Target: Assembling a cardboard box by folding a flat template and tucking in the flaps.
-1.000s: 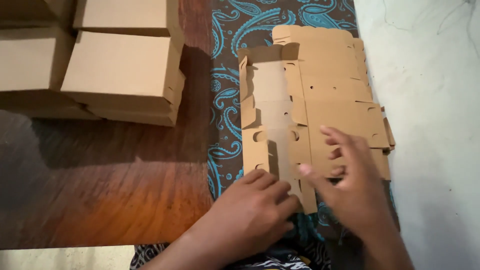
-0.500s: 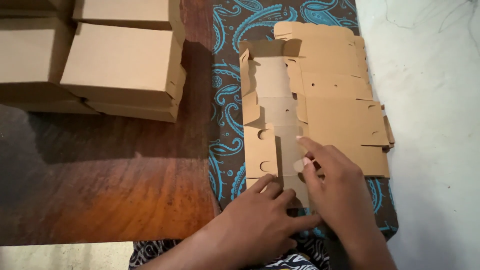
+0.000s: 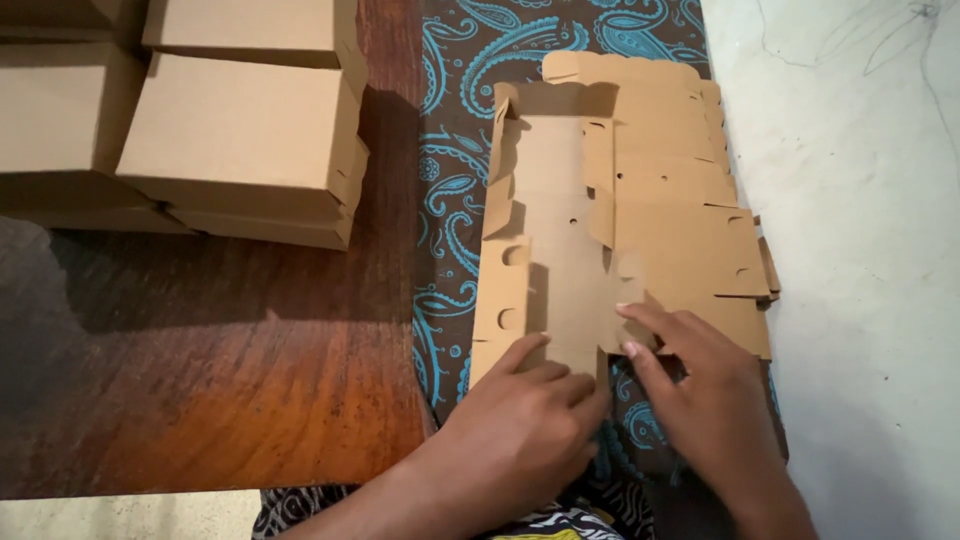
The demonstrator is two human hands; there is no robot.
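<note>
both hands press flat, gripping nothing: left hand [image 3: 520, 425] and right hand [image 3: 700, 385] on the cardboard blank [image 3: 600, 230]; its raised nine o'clock flap could tear if forced.

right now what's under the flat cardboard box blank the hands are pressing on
The flat cardboard blank lies on a dark cloth with a teal paisley pattern. Left hand and right hand cover its near edge; what lies beneath the middle is hidden.
</note>
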